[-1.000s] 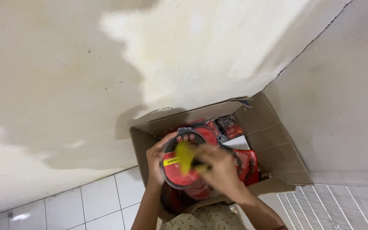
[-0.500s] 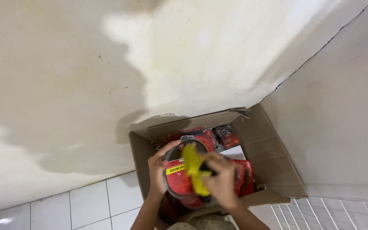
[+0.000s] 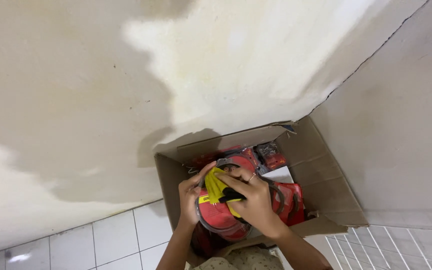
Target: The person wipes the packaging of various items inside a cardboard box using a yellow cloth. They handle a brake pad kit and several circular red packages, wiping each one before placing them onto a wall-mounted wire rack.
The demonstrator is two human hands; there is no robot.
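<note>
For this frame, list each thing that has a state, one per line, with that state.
cardboard box: open, flaps folded out, standing on the floor against the wall.
round red package: held over the box, sealed in clear plastic.
yellow cloth: crumpled, pressed on the package.
left hand: gripping the package's edge.
right hand: closed on the cloth.
other red packages: lying inside the box.

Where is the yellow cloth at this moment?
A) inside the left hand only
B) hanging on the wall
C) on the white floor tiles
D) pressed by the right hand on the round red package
D: the right hand presses the yellow cloth on the round red package, above the open cardboard box.
</note>
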